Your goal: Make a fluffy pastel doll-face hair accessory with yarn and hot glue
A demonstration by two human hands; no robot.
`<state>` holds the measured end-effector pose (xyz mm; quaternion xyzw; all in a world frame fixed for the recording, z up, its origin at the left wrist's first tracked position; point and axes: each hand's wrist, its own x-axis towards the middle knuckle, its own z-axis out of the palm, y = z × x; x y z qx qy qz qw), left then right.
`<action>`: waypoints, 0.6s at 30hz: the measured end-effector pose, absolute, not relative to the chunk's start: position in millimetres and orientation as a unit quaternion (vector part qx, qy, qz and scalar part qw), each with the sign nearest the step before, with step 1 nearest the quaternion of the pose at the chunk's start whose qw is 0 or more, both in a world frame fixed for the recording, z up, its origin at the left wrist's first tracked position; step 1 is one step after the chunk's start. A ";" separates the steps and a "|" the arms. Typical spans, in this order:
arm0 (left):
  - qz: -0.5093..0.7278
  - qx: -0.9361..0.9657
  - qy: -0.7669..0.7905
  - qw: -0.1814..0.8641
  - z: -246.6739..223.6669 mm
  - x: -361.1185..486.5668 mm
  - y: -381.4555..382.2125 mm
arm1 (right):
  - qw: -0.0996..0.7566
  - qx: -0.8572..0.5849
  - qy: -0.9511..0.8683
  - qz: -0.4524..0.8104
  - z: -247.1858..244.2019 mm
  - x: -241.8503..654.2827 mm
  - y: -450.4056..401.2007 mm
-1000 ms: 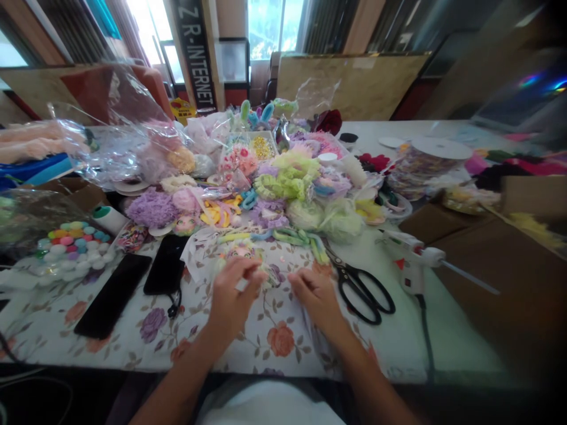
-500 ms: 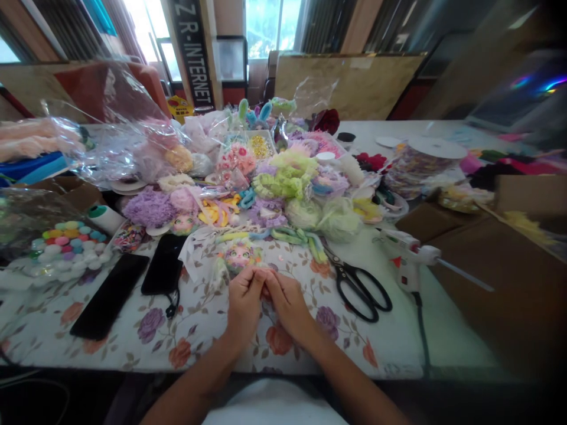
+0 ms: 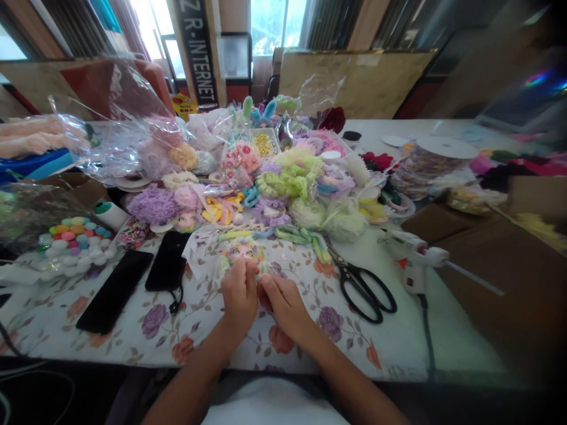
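Left hand [image 3: 240,293] partly hides a doll face [image 3: 243,251]; green-eyed, pastel-fringed.

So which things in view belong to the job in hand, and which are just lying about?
Likely the job's:
doll face, just beyond the left hand and right hand; anything pinched is hidden

Probably lying about, untouched:
two black phones
black-handled scissors
glue gun
pompoms

You have two bare hands [image 3: 240,290] [image 3: 283,300], two small doll faces with green eyes [image 3: 243,251] [image 3: 186,221], two flat black rectangular phones [image 3: 114,291] [image 3: 166,261], one pair of black-handled metal scissors [image 3: 348,272], one white plastic glue gun [image 3: 415,276], one green-topped white thread cone [image 3: 113,216] and one big white-flanged spool [image 3: 425,168]; your round multicoloured pom-poms [image 3: 73,243] are too crowded to count.
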<state>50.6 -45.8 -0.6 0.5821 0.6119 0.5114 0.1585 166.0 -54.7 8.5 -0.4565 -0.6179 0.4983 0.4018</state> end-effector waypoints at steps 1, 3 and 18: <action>0.515 0.564 0.620 0.182 1.2 48.2 -43.8 | 0.404 -0.460 -0.603 0.512 8.9 166.1 -54.6; 0.518 0.538 0.630 0.215 4.9 41.3 -40.7 | 0.407 -0.469 -0.588 0.518 9.2 168.6 -53.2; 0.543 0.487 0.651 0.209 9.5 -15.4 -30.1 | 0.249 -0.630 -0.716 0.169 -7.9 225.3 10.7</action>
